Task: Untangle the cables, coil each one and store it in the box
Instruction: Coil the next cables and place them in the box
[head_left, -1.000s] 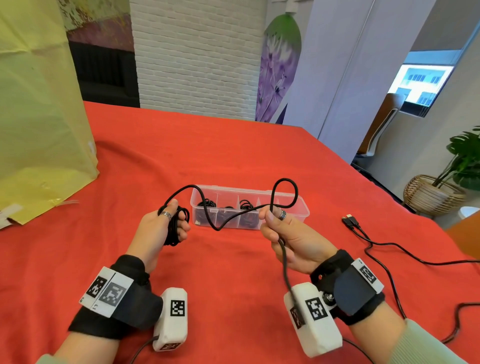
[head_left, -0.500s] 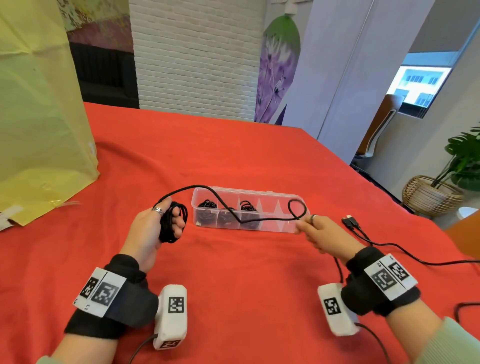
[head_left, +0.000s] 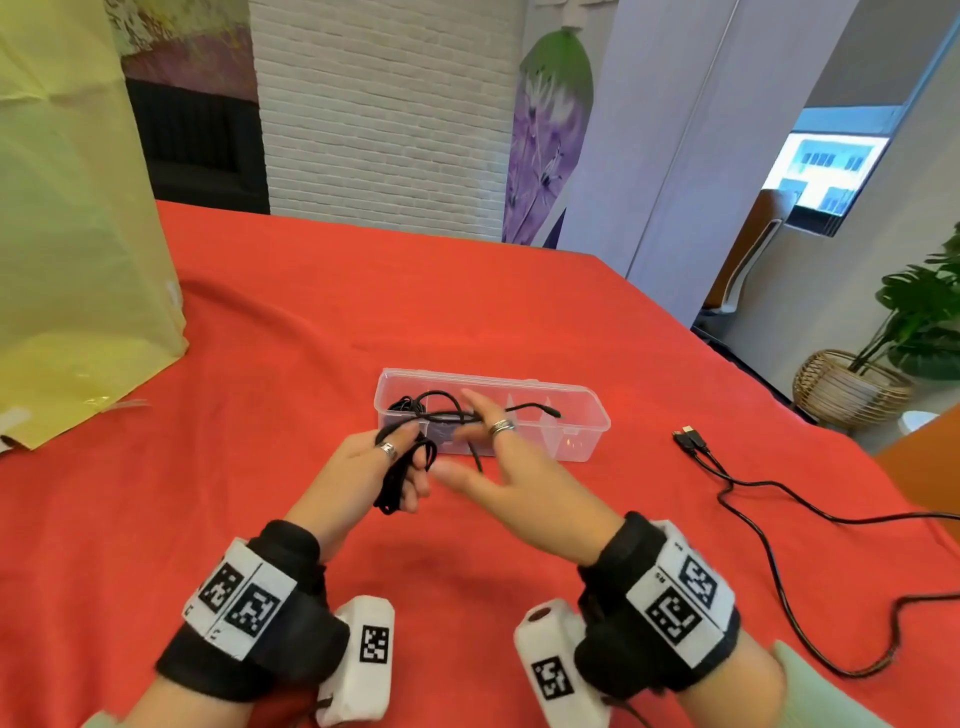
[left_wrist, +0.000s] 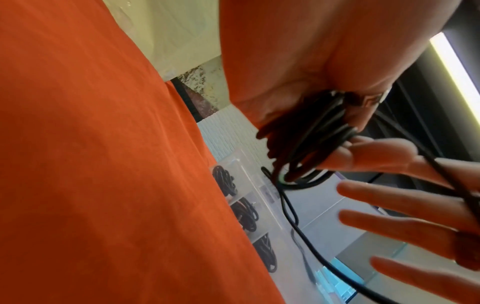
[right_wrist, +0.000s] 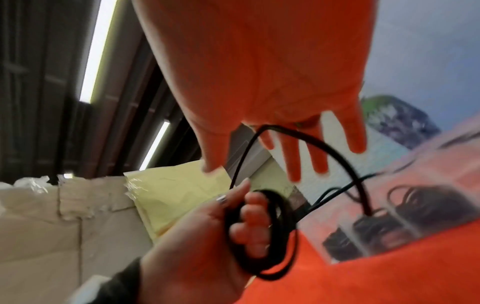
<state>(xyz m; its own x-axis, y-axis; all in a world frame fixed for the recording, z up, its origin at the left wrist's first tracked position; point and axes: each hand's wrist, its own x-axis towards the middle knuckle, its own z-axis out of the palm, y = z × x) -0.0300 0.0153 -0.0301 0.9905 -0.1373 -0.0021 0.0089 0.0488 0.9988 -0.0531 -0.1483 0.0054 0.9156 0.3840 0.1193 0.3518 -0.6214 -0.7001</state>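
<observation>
A person's left hand (head_left: 363, 470) grips a black cable (head_left: 402, 470) wound in several loops around its curled fingers, held just above the red-covered worktop (head_left: 311, 322). The right hand (head_left: 511, 480), close beside it, is spread with straight fingers apart — a free strand of the same cable runs across them, draped near a ringed finger rather than pinched, as the right wrist view shows. The strand's plug end (head_left: 550, 412) reaches out over a clear plastic box (head_left: 592, 436) lying just beyond the hands, whose divided compartments hold coiled black cables (left_wrist: 224, 181); the left compartments are filled, as far as the wrist views tell. To the right of the box, well apart from it, a second black cable (head_left: 753, 499) trails across the cloth with two plugs at its end. Both wrists wear black bands carrying white tags printed with square black-and-white code patterns — small lettering beside them is too fine to read. A large yellow bag (head_left: 67, 218) stands at the left edge.
</observation>
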